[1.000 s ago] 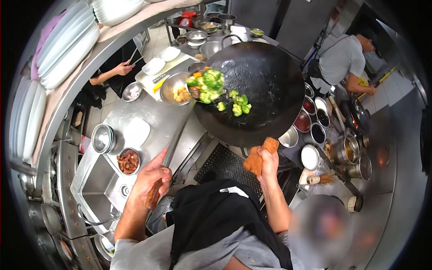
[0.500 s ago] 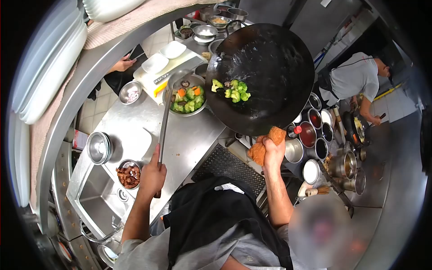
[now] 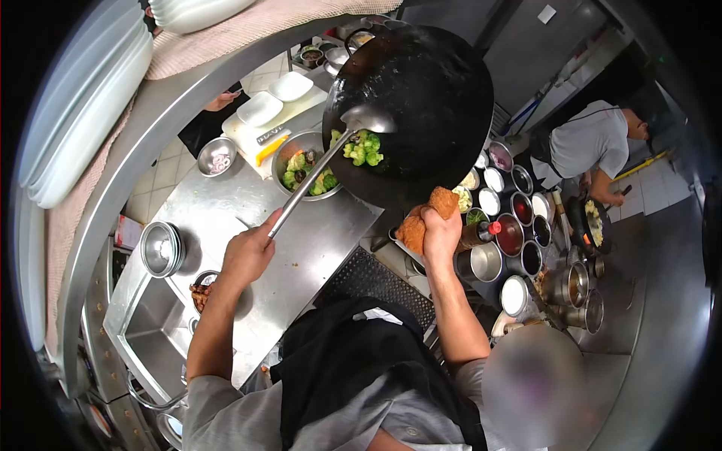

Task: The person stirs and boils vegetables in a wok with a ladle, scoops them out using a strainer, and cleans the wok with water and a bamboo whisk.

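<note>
My left hand (image 3: pixel 250 252) is closed around the handle of a metal ladle (image 3: pixel 310 177). The ladle's bowl end is inside a large black wok (image 3: pixel 429 105), just above some broccoli (image 3: pixel 364 149) near its left rim. My right hand (image 3: pixel 441 233) grips the near side of the wok through an orange-brown cloth (image 3: pixel 444 201). The wok is tilted up, its left edge overhanging a metal mixing bowl (image 3: pixel 301 140) that contains broccoli, mushroom and other vegetables. Part of that bowl is hidden behind the ladle handle and wok.
Stacked metal bowls (image 3: pixel 161 248) stand left, by a sink (image 3: pixel 150 327). A yellow-handled knife (image 3: pixel 271 150) lies near two white dishes (image 3: pixel 290 86). Sauce containers (image 3: pixel 510 233) and a red-capped bottle (image 3: pixel 481 231) are at right. A co-worker (image 3: pixel 590 139) handles another pan (image 3: pixel 590 225).
The ladle has swung right, from over the mixing bowl into the wok. The wok has shifted left, nearer to the mixing bowl, and the broccoli in it sits closer to the rim.
</note>
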{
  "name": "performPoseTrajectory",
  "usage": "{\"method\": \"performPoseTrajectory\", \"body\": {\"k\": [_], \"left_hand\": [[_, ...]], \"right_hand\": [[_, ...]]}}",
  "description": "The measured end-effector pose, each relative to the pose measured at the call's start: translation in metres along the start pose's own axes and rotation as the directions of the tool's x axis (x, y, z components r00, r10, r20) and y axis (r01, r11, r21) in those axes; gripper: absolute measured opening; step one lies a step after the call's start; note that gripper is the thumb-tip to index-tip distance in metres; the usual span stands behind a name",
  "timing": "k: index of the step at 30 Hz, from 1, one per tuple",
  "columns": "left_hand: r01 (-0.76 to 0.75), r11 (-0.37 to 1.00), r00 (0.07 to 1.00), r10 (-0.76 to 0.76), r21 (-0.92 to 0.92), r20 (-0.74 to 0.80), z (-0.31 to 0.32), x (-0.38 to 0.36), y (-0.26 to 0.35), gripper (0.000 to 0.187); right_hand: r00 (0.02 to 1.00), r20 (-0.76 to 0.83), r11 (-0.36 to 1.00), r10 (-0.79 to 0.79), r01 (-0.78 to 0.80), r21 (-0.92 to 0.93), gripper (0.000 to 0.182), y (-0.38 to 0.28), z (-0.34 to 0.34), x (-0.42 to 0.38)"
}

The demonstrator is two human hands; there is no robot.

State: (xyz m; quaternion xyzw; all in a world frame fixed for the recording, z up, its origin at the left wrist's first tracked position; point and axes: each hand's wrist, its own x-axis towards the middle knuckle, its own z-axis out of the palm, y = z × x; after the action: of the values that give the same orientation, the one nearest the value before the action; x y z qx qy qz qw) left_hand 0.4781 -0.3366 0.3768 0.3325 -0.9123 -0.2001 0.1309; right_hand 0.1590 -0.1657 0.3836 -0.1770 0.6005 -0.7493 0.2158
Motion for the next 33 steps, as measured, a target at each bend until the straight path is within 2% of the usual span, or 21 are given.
{"method": "performPoseTrajectory", "body": {"k": [1, 4, 5, 9, 12, 16, 19, 20, 22, 24, 26, 28, 29, 30, 32, 33], "left_hand": [[-0.052, 0.998, 0.998, 0.054, 0.045, -0.039, -0.002, -0.002, -0.007, 0.071], [-0.014, 0.982, 1.0, 0.013, 0.186, 0.005, -0.032, -0.023, -0.02, 0.069], [-0.024, 0.971, 0.999, 0.034, 0.238, -0.038, -0.039, -0.029, -0.023, 0.064], [0.01, 0.95, 0.999, 0.005, 0.314, -0.048, -0.072, -0.056, -0.026, 0.063], [0.039, 0.956, 0.998, -0.021, 0.292, -0.063, -0.076, -0.063, -0.026, 0.065], [0.031, 0.999, 0.999, -0.03, 0.023, -0.027, -0.056, -0.052, 0.003, 0.068], [0.14, 0.949, 0.986, -0.107, -0.283, 0.13, -0.021, -0.039, 0.042, 0.064], [0.066, 0.93, 0.996, -0.037, -0.362, 0.087, 0.001, -0.036, 0.054, 0.062], [0.093, 0.844, 0.983, 0.007, -0.529, 0.184, 0.031, -0.029, 0.094, 0.047], [0.008, 0.77, 0.969, 0.151, -0.638, 0.194, 0.064, -0.027, 0.128, 0.044], [-0.016, 0.749, 0.928, 0.259, -0.663, 0.27, 0.077, -0.026, 0.164, 0.044], [-0.018, 0.723, 0.866, 0.356, -0.69, 0.351, 0.091, -0.029, 0.207, 0.044], [-0.004, 0.714, 0.837, 0.385, -0.7, 0.388, 0.094, -0.031, 0.226, 0.045], [0.013, 0.708, 0.809, 0.407, -0.706, 0.423, 0.1, -0.032, 0.238, 0.045], [-0.187, 0.725, 0.749, 0.542, -0.663, 0.381, 0.13, -0.042, 0.257, 0.045], [-0.18, 0.715, 0.72, 0.564, -0.675, 0.406, 0.137, -0.051, 0.276, 0.045]], "right_hand": [[1.0, -0.005, 1.0, -0.011, 0.011, -0.009, 0.023, 0.002, 0.005, 0.003], [0.997, -0.027, 0.996, -0.077, 0.075, -0.045, 0.024, 0.009, 0.018, 0.011], [0.995, -0.036, 0.994, -0.095, 0.093, -0.062, 0.024, 0.01, 0.021, 0.013], [0.989, -0.067, 0.986, -0.13, 0.122, -0.113, 0.024, 0.016, 0.021, 0.016], [0.988, -0.07, 0.985, -0.138, 0.13, -0.111, 0.023, 0.014, 0.012, 0.014], [0.992, -0.116, 0.997, -0.057, 0.063, 0.045, 0.025, 0.004, -0.012, 0.006], [0.985, -0.174, 0.983, 0.001, 0.031, 0.18, 0.025, -0.016, -0.047, -0.021], [0.987, -0.159, 0.976, 0.033, 0.003, 0.22, 0.025, -0.03, -0.059, -0.039], [0.968, -0.239, 0.972, 0.082, -0.025, 0.233, 0.021, -0.049, -0.089, -0.073], [0.935, -0.354, 0.967, 0.034, 0.058, 0.247, 0.027, -0.056, -0.128, -0.111], [0.898, -0.43, 0.961, 0.093, 0.031, 0.273, 0.03, -0.07, -0.172, -0.155], [0.809, -0.57, 0.961, 0.146, 0.022, 0.277, 0.027, -0.089, -0.205, -0.209], [0.767, -0.633, 0.952, 0.106, 0.105, 0.287, 0.027, -0.083, -0.227, -0.232], [0.722, -0.681, 0.953, 0.125, 0.104, 0.285, 0.027, -0.086, -0.242, -0.255], [0.641, -0.756, 0.936, 0.135, 0.168, 0.31, 0.028, -0.086, -0.279, -0.303], [0.609, -0.778, 0.931, 0.156, 0.172, 0.322, 0.03, -0.078, -0.3, -0.325]]}}
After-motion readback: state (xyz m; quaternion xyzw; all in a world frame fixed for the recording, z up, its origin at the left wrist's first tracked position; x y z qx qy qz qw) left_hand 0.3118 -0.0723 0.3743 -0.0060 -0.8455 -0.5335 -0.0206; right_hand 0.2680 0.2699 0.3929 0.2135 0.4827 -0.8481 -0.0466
